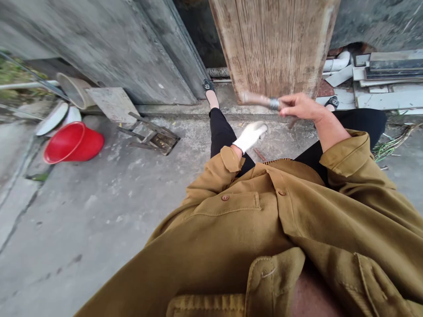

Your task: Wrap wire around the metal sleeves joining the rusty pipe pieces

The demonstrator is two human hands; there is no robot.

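Note:
My right hand (302, 106), bare, is closed around a wooden handle (257, 99) with silver wire bound around it. The handle points left, blurred by motion, in front of the foot of a plank door (271, 44). A dark part shows blurred below my right fingers; its kind is unclear. My left hand (251, 136) wears a white glove and hangs lower, between my knees, apart from the handle. Its fingers are curled together, and whatever they may hold is hidden. Below the glove a thin reddish-brown strip (259, 155) lies on the concrete.
To the left stand a red bucket (74, 143), a small wooden stool frame (153, 134), a pale board (114, 103) and a beige bucket (74, 90). Stacked boards (390, 81) and a white pipe elbow (339, 62) lie at right. A low step runs below the door.

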